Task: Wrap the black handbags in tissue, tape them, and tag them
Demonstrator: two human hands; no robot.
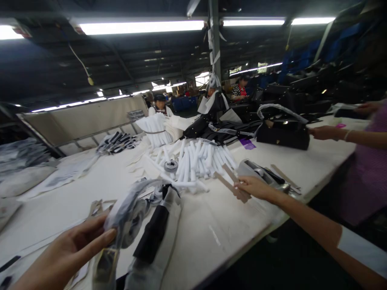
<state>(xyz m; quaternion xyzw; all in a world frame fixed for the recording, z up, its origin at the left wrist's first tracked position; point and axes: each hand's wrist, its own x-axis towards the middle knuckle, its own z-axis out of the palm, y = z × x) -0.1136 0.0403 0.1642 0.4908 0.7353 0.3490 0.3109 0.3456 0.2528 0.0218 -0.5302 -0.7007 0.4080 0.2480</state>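
Note:
My left hand point(75, 245) pinches a curved bag handle point(128, 205) wrapped in clear plastic, thumb and fingers closed on it. A gold-coloured metal fitting point(105, 262) shows at the handle's lower end. Beside it lies a black strap part point(154, 229) in pale wrapping. My right hand point(250, 187) is closed on flat brown card strips point(229, 183), held just above the table's right side. A grey tape dispenser point(260, 171) stands right behind that hand. Farther back from both hands spreads a pile of white foam rolls point(196, 159), with a tape roll point(171, 166) at its near edge.
At the right, a co-worker's hand point(328, 133) touches a black handbag point(282, 135) with a wrapped handle. A bundle of white rolls point(155, 131) and black bag pieces point(208, 131) lie behind. Wrapped handles point(116, 141) are heaped at left. The table edge point(242, 251) runs along the right.

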